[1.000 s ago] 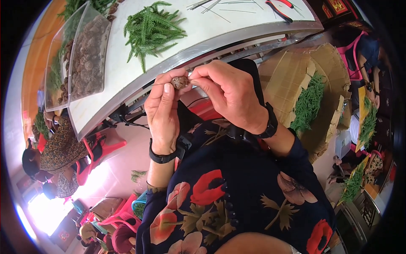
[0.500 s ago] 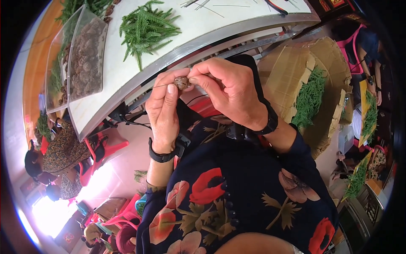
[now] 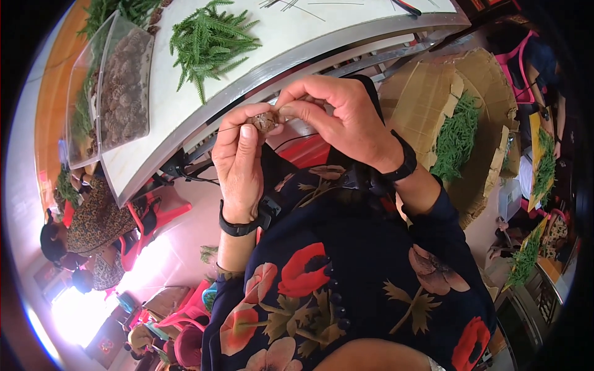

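Note:
Between the thumb and fingers of my left hand [image 3: 240,170] is a small brown pine cone [image 3: 265,122], held just past the table's near edge. A thin wire [image 3: 228,129] sticks out from the cone's left side across my left fingers. My right hand [image 3: 352,120] pinches thumb to forefinger at the cone's right side, seemingly on the wire; the fingertips hide most of it. A pile of green artificial fern sprigs [image 3: 209,43] lies on the white table [image 3: 297,46] beyond my hands.
A clear plastic bin [image 3: 127,93] of pine cones stands at the table's left. Loose wires [image 3: 309,12] and red-handled pliers [image 3: 406,7] lie at the far side. On my right is an open cardboard box [image 3: 427,86] with greenery [image 3: 456,136]. People sit working on both sides.
My right hand has shifted slightly, its fingers flatter and drawn a little away from the cone. My left hand keeps its hold on the pine cone.

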The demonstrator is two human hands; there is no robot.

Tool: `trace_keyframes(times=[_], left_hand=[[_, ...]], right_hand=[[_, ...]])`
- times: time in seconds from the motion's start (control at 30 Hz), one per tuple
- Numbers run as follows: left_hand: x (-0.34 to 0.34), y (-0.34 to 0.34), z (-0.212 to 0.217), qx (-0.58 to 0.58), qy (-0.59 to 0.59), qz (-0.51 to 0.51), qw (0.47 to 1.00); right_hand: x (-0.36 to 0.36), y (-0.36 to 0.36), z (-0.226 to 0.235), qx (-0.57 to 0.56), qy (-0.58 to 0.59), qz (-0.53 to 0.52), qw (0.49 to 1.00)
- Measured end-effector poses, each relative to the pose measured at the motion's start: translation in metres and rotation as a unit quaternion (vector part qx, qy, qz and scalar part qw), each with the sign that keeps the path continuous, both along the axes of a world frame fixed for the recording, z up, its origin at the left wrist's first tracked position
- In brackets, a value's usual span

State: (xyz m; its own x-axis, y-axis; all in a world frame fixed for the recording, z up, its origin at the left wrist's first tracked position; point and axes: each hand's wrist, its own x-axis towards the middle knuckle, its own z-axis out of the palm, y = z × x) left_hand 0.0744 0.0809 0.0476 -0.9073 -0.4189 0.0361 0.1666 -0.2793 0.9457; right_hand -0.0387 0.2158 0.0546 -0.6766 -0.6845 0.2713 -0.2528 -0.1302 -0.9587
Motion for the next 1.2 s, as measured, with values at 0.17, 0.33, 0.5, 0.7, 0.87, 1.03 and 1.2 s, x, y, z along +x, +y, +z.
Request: trace_keyframes(times=[0.17,0.33,0.5,0.7,0.87,1.03,1.2], left_hand=[[0.000,-0.008,-0.001,0.004,0.005,-0.058,0.998],[0.006,-0.019,-0.005,-0.010,-0.053,-0.120,0.991],[0.006,-0.023,-0.001,-0.054,-0.110,-0.192,0.974],[0.005,-0.013,-0.003,0.047,-0.107,-0.190,0.975],[0.004,-0.014,-0.010,0.139,-0.095,-0.203,0.965],[0.000,-0.009,-0.009,0.104,-0.130,-0.190,0.967],[0.001,-0.007,-0.005,0.038,-0.154,-0.150,0.976]], right_hand=[[-0.010,0.002,-0.008,-0.001,-0.030,0.034,0.999],[-0.017,0.003,-0.008,0.011,0.074,0.052,0.996],[-0.024,0.005,-0.006,0.006,0.174,0.068,0.982],[-0.027,0.007,0.000,0.045,0.221,0.090,0.970],[-0.027,0.007,-0.001,0.043,0.257,0.047,0.964],[-0.020,0.002,-0.004,0.017,0.232,-0.001,0.972],[-0.007,-0.003,-0.006,0.024,0.084,0.016,0.996]])
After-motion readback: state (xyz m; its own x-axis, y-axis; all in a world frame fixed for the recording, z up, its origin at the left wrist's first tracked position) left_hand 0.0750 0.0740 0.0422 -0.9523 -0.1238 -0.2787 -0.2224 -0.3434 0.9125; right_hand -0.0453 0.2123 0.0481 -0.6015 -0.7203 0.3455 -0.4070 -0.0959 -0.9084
